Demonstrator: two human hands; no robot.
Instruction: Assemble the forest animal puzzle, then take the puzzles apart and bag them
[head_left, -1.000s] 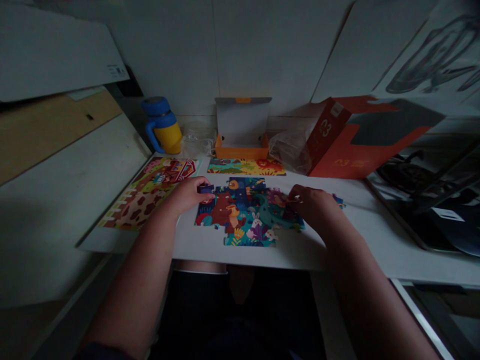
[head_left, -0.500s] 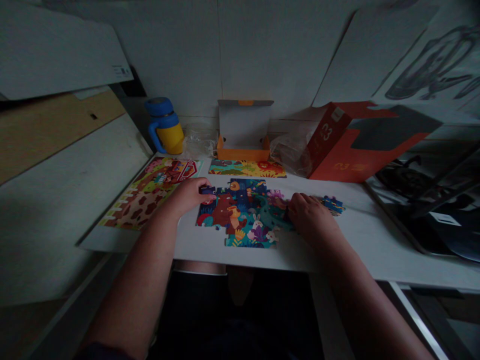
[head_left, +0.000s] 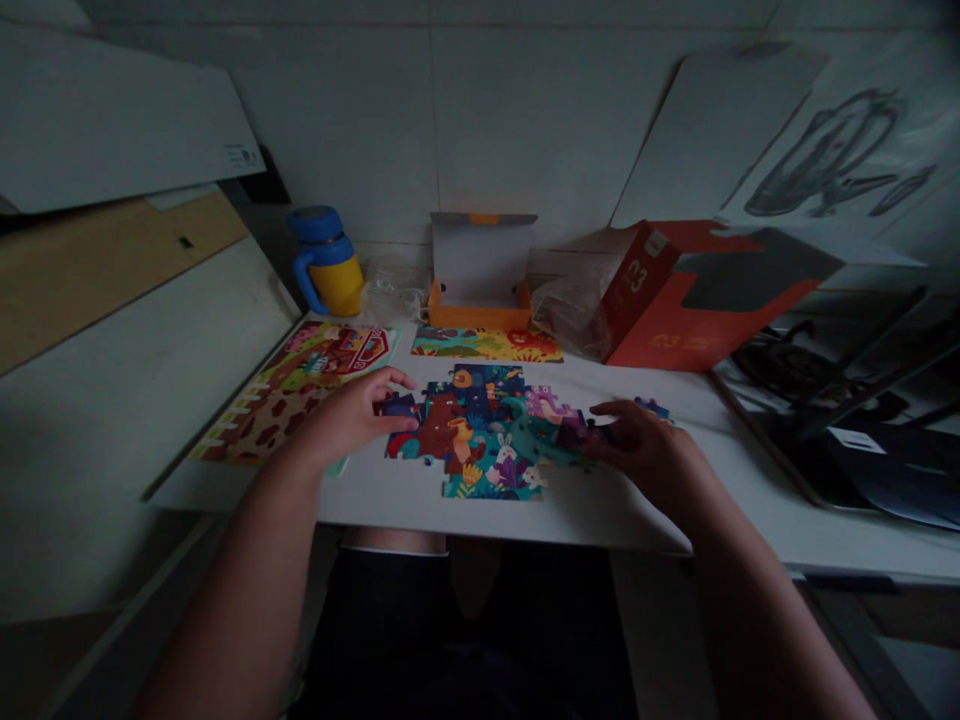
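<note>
A partly joined jigsaw puzzle (head_left: 480,430) with a bear and a rabbit lies on the white table (head_left: 600,500). My left hand (head_left: 352,415) rests at the puzzle's left edge, fingers curled, thumb and fingertips pressing on a dark blue piece (head_left: 397,407). My right hand (head_left: 645,445) is at the puzzle's right edge, fingers pinched on the edge of the puzzle there. A loose blue piece (head_left: 651,407) lies just behind my right hand.
A finished farm puzzle (head_left: 300,385) lies at the left, a lion puzzle strip (head_left: 487,343) behind. A blue and yellow mug (head_left: 326,262), a small orange open box (head_left: 480,275), plastic bags (head_left: 570,310) and a large red box (head_left: 697,295) stand along the wall. Dark objects (head_left: 840,400) at right.
My right hand slid back from lying on the puzzle's right part to pinching its right edge. My left hand's fingers spread a little at the left edge. The view shifted slightly.
</note>
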